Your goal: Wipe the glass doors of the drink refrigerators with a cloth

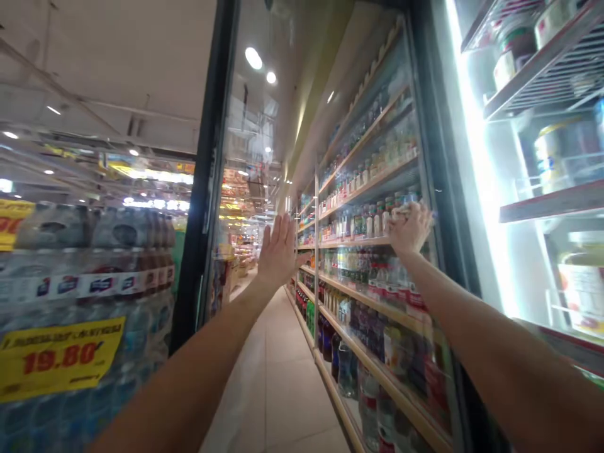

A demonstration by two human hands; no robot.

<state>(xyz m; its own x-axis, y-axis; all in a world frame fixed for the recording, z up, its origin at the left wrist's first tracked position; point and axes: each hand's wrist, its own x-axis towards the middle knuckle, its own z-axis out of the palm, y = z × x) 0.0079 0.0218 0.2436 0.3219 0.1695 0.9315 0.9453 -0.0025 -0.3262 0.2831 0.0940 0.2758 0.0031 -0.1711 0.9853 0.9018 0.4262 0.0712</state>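
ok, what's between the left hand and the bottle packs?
In the head view, the dark door frame and a strip of glass lie between the left hand and the bottle packs.

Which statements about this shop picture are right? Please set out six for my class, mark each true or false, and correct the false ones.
1. The left hand and right hand are both in view. True.
2. The left hand is clenched into a fist. False: it is open, fingers extended.
3. The right hand is curled around a pale, blurred item. True.
4. The yellow sign reads 19.80. True.
5. The sign hangs at the picture's right edge. False: it is at the left, by packed bottles.
6. The far-right side is dark. False: a bright light strip glows there.
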